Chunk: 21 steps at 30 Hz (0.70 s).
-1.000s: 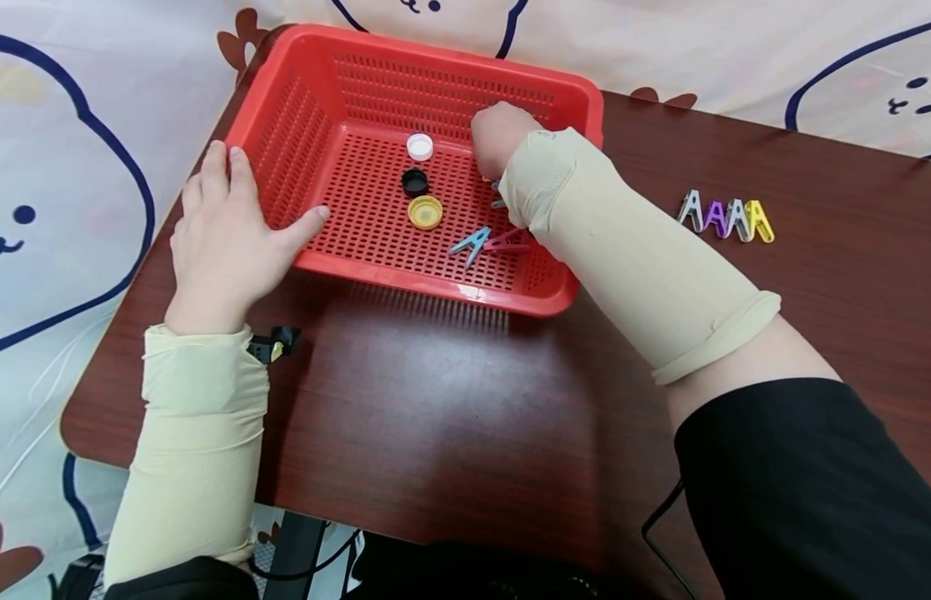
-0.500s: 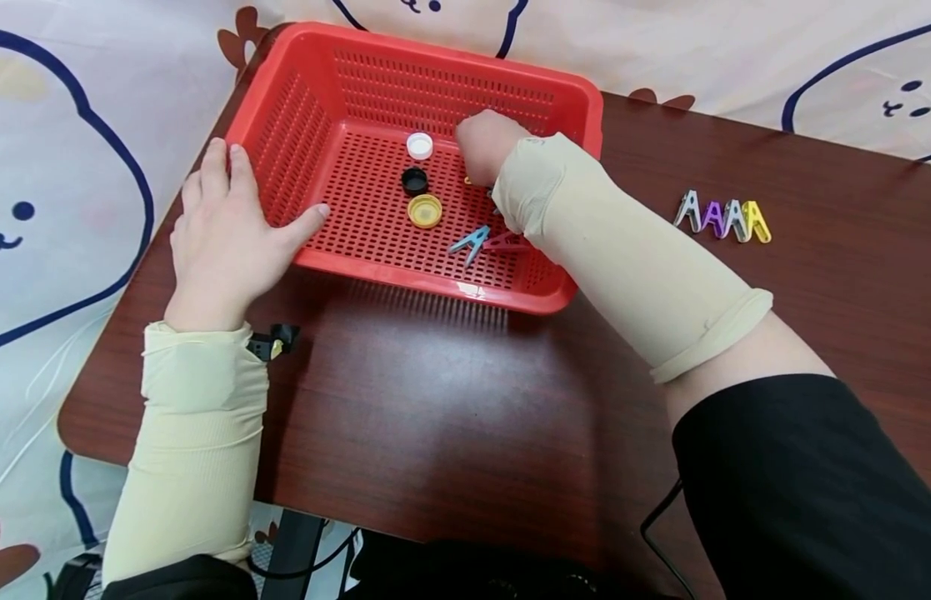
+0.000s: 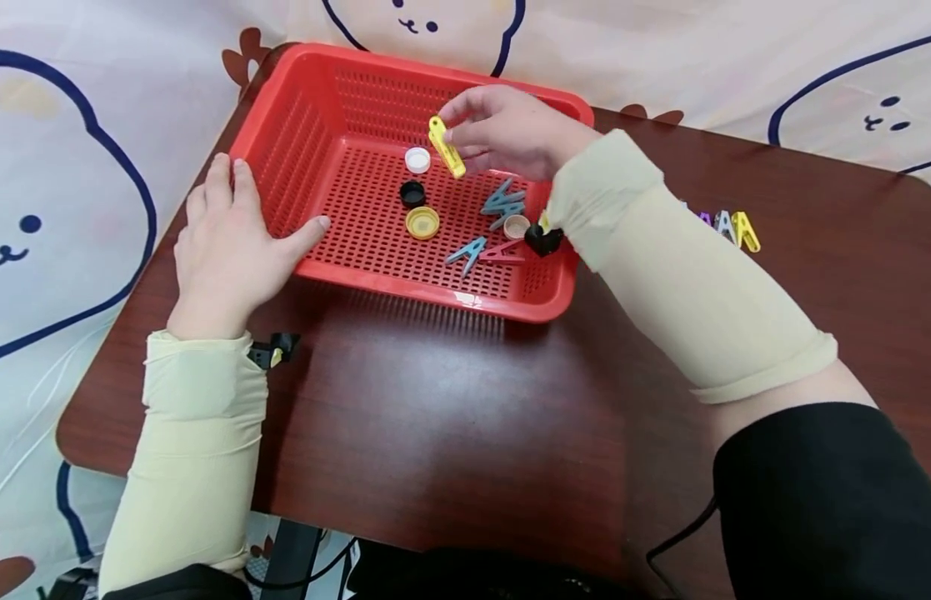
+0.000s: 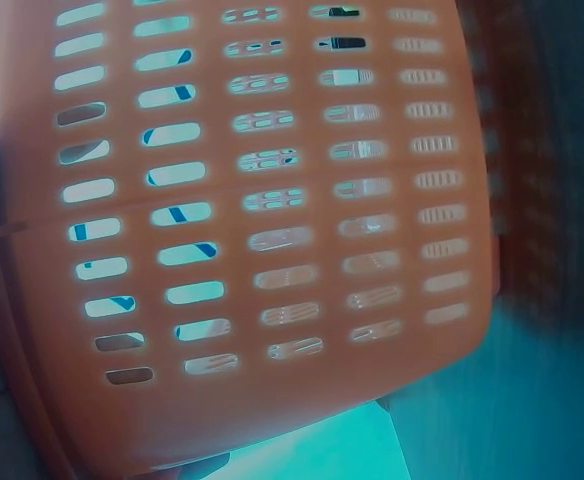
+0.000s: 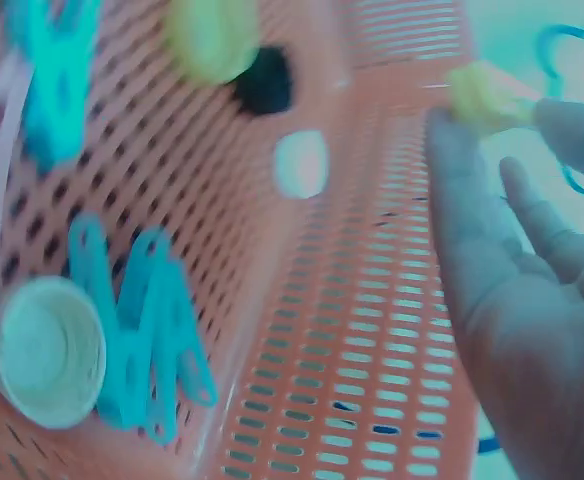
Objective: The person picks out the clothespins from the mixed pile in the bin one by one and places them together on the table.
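Observation:
Between thumb and fingertips my right hand (image 3: 513,133) pinches a yellow clothespin (image 3: 446,147), raised over the red basket (image 3: 405,292). The right wrist view shows the same yellow clothespin (image 5: 487,98) at the fingertips. My left hand (image 3: 228,237) lies with straight fingers along the basket's left rim, thumb at the front corner. Inside the basket are a white cap (image 3: 417,160), a black cap (image 3: 412,194), a yellow cap (image 3: 422,222) and a beige cap (image 3: 516,227). Blue clothespins (image 3: 503,202) and a pink clothespin (image 3: 503,252) lie near them. The left wrist view holds only the basket's slotted wall (image 4: 302,230).
On the brown table (image 3: 450,442), right of the basket, stands a row of clothespins, a yellow one (image 3: 746,232) at its end, partly hidden by my right forearm. A patterned cloth (image 3: 698,58) hangs behind the table. A black cable (image 3: 683,537) runs near my right sleeve.
My right hand has risen from the basket floor with the yellow clothespin, uncovering blue clothespins and the beige cap. The left hand stays on the rim.

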Tool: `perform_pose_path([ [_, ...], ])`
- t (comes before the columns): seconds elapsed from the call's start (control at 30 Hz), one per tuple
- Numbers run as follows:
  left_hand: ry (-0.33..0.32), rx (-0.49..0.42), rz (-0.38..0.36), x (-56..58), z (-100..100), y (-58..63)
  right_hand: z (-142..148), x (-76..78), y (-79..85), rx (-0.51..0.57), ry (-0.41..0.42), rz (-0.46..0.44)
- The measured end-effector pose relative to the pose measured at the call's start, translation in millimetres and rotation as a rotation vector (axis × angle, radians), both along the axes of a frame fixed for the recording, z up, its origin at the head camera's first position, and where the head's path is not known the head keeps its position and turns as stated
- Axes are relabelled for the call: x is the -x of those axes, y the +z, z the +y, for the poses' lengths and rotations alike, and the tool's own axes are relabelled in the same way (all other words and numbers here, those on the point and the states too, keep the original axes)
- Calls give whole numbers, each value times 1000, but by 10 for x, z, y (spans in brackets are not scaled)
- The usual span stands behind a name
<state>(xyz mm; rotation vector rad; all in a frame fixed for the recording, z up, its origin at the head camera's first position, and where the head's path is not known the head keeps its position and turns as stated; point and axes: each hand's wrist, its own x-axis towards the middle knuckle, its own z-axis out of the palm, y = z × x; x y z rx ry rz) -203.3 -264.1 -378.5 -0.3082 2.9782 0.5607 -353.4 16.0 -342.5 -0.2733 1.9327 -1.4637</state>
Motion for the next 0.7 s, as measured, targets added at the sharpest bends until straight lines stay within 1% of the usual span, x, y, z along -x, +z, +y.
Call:
perform_pose_path([
  [0.03, -1, 2, -4, 5, -15, -4, 42, -33, 28, 94, -39, -52],
  [0.1, -1, 11, -10, 11, -58, -9, 105, -103, 79, 234, -109, -130],
  [0.17, 2, 17, -16, 9, -106, -13, 150, -174, 115, 328, -149, -163],
  [0.2, 5, 18, -18, 3, -129, -15, 171, -211, 131, 358, -156, -166],
  [0.43, 25, 7, -22, -76, -255, -21, 376, -451, 190, 510, -150, -141],
  [0.6, 27, 8, -17, -97, -289, -11, 717, -520, 150, 573, -219, -180],
  [0.63, 27, 7, -17, -100, -289, -13, 799, -521, 131, 578, -241, -197],
  [0.7, 27, 8, -16, -103, -288, -15, 964, -520, 94, 561, -269, -191],
])
